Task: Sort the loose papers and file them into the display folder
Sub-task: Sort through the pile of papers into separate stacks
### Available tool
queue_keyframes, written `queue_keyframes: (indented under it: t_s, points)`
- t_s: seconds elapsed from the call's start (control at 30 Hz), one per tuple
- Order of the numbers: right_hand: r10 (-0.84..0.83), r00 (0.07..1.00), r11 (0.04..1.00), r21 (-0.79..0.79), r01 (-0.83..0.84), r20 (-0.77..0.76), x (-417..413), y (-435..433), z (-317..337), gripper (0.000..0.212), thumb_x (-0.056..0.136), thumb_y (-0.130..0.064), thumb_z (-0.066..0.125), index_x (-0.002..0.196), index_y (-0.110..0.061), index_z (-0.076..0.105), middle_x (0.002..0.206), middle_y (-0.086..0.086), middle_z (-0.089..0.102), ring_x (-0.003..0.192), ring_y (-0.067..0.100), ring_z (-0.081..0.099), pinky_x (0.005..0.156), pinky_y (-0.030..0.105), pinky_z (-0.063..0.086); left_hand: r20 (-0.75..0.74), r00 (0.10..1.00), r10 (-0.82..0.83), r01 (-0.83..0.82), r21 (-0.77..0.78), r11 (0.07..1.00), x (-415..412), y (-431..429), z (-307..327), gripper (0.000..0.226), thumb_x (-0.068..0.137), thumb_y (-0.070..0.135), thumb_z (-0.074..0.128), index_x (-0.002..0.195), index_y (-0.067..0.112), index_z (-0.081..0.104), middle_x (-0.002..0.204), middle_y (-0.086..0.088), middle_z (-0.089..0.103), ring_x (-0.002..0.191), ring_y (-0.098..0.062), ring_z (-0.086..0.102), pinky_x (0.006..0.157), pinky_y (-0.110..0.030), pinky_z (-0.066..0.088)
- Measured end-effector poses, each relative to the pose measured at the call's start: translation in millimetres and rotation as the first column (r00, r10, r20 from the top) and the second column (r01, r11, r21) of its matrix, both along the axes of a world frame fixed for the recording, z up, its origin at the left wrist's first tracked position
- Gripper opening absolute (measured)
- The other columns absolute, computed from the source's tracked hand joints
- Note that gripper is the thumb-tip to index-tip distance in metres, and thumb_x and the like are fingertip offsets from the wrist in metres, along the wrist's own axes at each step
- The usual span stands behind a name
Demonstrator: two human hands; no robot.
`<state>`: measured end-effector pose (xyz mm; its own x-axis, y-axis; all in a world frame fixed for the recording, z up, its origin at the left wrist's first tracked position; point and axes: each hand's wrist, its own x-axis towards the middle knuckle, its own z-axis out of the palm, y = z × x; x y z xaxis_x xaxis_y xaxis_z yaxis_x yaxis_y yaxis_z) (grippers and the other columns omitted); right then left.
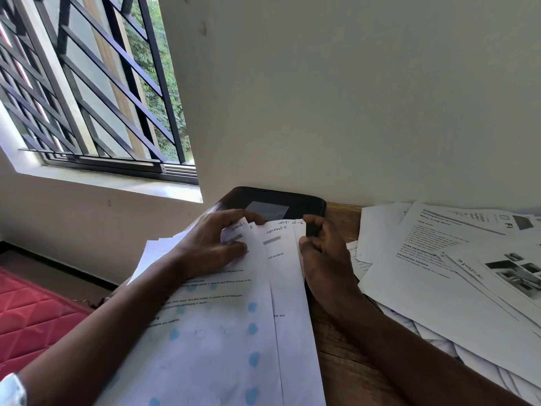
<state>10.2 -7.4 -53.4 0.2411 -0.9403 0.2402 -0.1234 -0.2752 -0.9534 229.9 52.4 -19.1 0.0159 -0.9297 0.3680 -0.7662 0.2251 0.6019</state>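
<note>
A fanned stack of white printed sheets [281, 288], hand-labelled "Section" along their top edges, lies on the wooden table. My left hand [210, 244] rests on the stack's upper left, fingers spread over the top corners and thumb pressing the paper. My right hand [322, 250] holds the stack's right edge, thumb and curled fingers pinching the rightmost sheet near its top. A black display folder [304, 205] lies shut behind the stack against the wall, mostly covered by the papers.
A messy pile of loose printed papers [439, 259] covers the table's right side. Bare wooden table [342, 356] shows between stack and pile. A red quilted cushion [32, 312] sits low at the left. A barred window is at upper left.
</note>
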Motion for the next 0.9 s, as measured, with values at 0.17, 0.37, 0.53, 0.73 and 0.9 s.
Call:
queue_keyframes:
  t_s: [0.17,0.37,0.53,0.73,0.9]
  points:
    - [0.029,1.0,1.0,-0.008,-0.029,-0.001,-3,3,4,0.044,0.096,-0.016,0.068,0.132,-0.034,0.051,0.093,-0.013,0.074,0.082,0.009,0.07,0.074,0.025,0.058,0.035,0.999,-0.009,0.011,-0.062,0.998,-10,0,0,0.033,0.07,0.018,0.069,0.088,0.046,0.063,0.095,0.02,0.061,0.094,-0.008,0.059,0.078,-0.017,0.043]
    - [0.117,0.991,0.969,-0.209,-0.129,-0.068,1,11,1,0.05,0.09,-0.066,0.052,0.091,-0.023,0.077,0.085,-0.016,0.072,0.079,0.008,0.066,0.069,0.027,0.051,-0.067,0.994,-0.085,0.078,-0.102,0.992,1,-3,-3,0.026,0.068,0.015,0.067,0.094,0.014,0.071,0.105,0.001,0.071,0.103,-0.026,0.063,0.086,-0.038,0.05]
    - [-0.042,0.995,0.989,-0.147,0.028,-0.089,-3,2,4,0.056,0.095,-0.069,0.046,0.086,-0.025,0.08,0.089,-0.014,0.075,0.086,0.007,0.065,0.085,0.037,0.054,-0.285,0.954,-0.097,0.058,-0.139,0.989,5,-2,-5,0.012,0.066,-0.008,0.059,0.073,0.003,0.056,0.076,-0.027,0.057,0.073,-0.026,0.052,0.069,-0.042,0.04]
    - [-0.128,0.617,0.949,-0.277,-0.153,-0.777,0,11,6,0.082,0.083,-0.083,0.029,0.145,-0.032,0.046,0.159,-0.008,0.033,0.149,0.021,0.023,0.119,0.048,0.024,-0.521,0.843,-0.135,0.047,-0.179,0.983,0,1,-2,0.028,0.066,-0.011,0.056,0.078,0.014,0.049,0.068,-0.01,0.05,0.069,-0.026,0.044,0.06,-0.033,0.035]
    - [-0.108,0.628,0.943,-0.279,-0.18,-0.77,-1,12,10,0.083,0.081,-0.083,0.031,0.145,-0.034,0.052,0.159,-0.011,0.036,0.15,0.017,0.021,0.122,0.046,0.02,-0.459,0.883,-0.098,0.037,-0.142,0.989,1,1,-4,0.025,0.065,-0.009,0.055,0.08,0.012,0.052,0.07,-0.025,0.048,0.071,-0.025,0.044,0.062,-0.034,0.034]
